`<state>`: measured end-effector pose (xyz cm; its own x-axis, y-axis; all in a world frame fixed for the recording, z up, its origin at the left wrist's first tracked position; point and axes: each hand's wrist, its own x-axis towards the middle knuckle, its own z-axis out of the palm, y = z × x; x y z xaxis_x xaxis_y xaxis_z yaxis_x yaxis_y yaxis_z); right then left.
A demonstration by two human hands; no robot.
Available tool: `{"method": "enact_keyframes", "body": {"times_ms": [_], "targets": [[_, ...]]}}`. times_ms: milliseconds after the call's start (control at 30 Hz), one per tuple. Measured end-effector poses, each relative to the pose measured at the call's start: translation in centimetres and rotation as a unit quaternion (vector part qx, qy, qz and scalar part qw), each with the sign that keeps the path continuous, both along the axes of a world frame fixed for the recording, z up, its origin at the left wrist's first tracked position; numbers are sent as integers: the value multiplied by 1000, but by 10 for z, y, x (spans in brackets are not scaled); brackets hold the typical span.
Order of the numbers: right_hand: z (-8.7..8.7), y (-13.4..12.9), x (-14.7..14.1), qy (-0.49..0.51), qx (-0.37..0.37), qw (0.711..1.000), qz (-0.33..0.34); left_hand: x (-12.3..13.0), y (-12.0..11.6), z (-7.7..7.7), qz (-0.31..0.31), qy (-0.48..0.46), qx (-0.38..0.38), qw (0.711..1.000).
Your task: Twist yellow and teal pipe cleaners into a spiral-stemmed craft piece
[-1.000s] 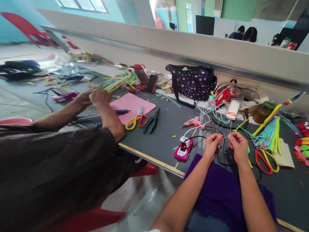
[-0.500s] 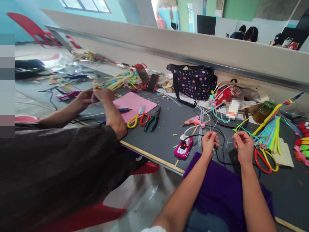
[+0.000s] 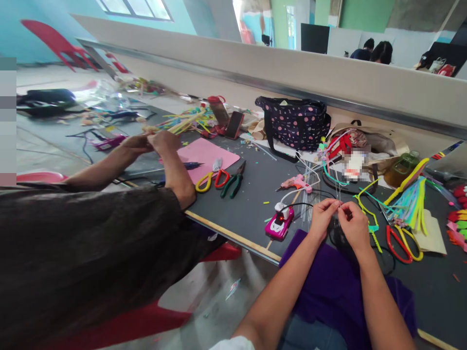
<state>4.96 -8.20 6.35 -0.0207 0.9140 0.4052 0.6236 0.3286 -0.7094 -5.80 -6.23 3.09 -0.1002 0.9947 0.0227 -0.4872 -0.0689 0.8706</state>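
Bright, diffuse daylight reaches you partly through the pale, multi-paned window (image 3: 134, 8) at upper left. Soft shadows and dull glare mark the grey concrete floor (image 3: 215, 296). Wide-angle stretching and blur smear the red plastic chair (image 3: 54, 43) at your left; pixelation masks a white-and-red patch (image 3: 355, 165).

Hands (image 3: 338, 216) together, fingertips pinched

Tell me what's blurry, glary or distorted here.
Head view: red chair smeared and stretched, window washed out; same view, mosaic patch right of dotted bag; left hand and right hand fairly clear, thin strands at their fingertips faint.
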Motion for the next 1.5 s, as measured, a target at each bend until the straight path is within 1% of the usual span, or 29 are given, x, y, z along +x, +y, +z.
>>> {"method": "enact_keyframes", "body": {"times_ms": [100, 200, 367, 567, 767, 900, 1000, 1100, 1367, 1500], "targets": [[-2, 1, 1, 14, -26, 1000, 1, -1, -1, 2, -19, -14, -12, 1000], [-3, 1, 3, 18, -52, 998, -2, -4, 0, 1, -33, -3, -21, 999], [-3, 0, 5, 35, -76, 996, 11, -7, 2, -1, -19, 9, -25, 999], [-7, 3, 7, 85, -66, 994, 2, -7, 0, 0, -31, -5, -25, 999], [-8, 5, 7, 133, -78, 988, 32, -6, -2, 2, -42, -27, -33, 998], [-8, 4, 5, 110, -72, 991, 9, -5, -3, 1, -33, -25, -24, 999], [-9, 5, 4, 105, -70, 992, 7, -5, -3, 0, -28, -25, -20, 999], [-11, 6, 5, 122, -78, 989, 13, -5, -3, -1, -33, -25, -16, 999], [-13, 7, 6, 186, -109, 977, 1, -4, -3, 0, -41, -23, -24, 999], [-16, 7, 8, 211, -104, 972, -5, -5, -2, 0, -40, -24, -33, 998]]}}
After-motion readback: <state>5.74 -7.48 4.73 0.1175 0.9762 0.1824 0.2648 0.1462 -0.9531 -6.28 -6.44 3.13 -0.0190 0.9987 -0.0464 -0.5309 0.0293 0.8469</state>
